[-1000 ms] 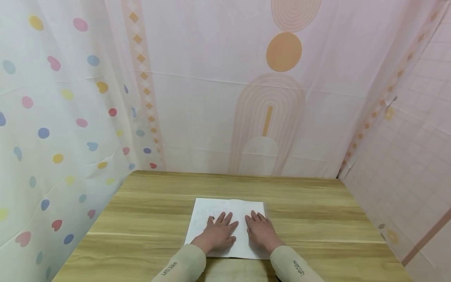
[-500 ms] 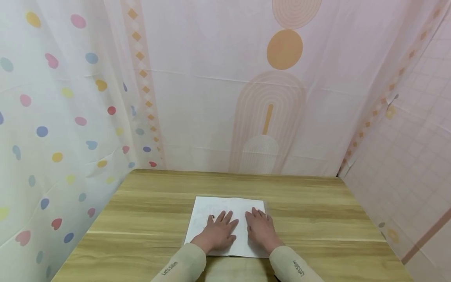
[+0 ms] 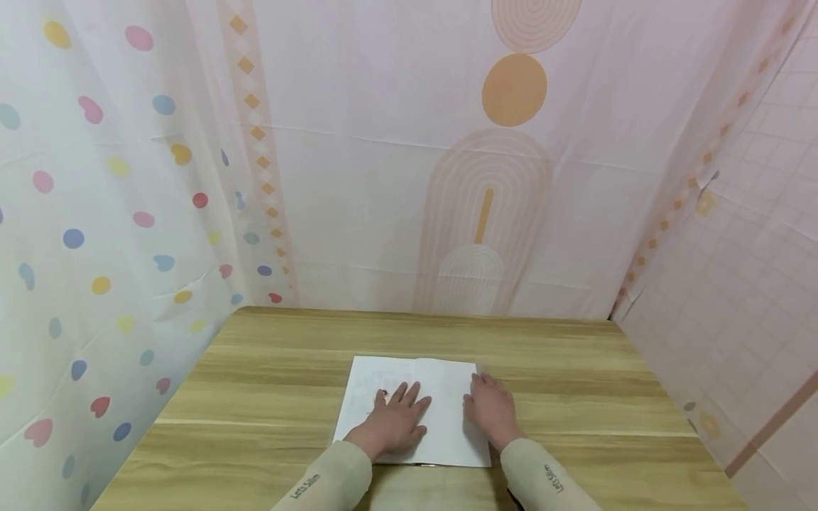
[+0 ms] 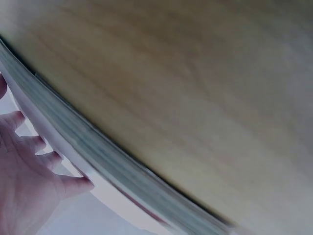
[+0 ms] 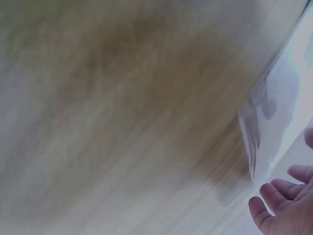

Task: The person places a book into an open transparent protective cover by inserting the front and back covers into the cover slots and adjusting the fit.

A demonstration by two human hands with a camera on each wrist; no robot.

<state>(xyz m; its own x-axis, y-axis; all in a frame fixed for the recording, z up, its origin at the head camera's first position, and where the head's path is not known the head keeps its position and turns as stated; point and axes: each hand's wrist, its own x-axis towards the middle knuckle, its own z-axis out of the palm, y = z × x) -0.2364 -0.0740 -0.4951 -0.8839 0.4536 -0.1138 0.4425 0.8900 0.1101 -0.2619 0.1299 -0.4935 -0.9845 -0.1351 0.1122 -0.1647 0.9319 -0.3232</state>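
An open book [image 3: 444,426] with white pages lies on the wooden table in the head view. My left hand [image 3: 393,424] rests on it near the middle, fingers spread, partly covering a small printed picture on the left page. Page edges of the book [image 4: 88,132] run diagonally past the left hand [image 4: 24,186] in the left wrist view. At the right page's outer edge is my right hand [image 3: 495,410], fingers slightly bent. In the right wrist view the right hand [image 5: 291,210] is beside a shiny clear plastic cover [image 5: 274,98]; no page shows pinched between the fingers.
The wood-grain table [image 3: 268,397] extends around the book on all sides. Behind it hangs a pale curtain [image 3: 358,213] with arch prints. A dotted curtain [image 3: 128,319] borders the left, and a pale checked one [image 3: 735,319] the right.
My right hand has slid rightward from the right page to its outer edge, uncovering more of the page. The left hand has stayed spread on the book.
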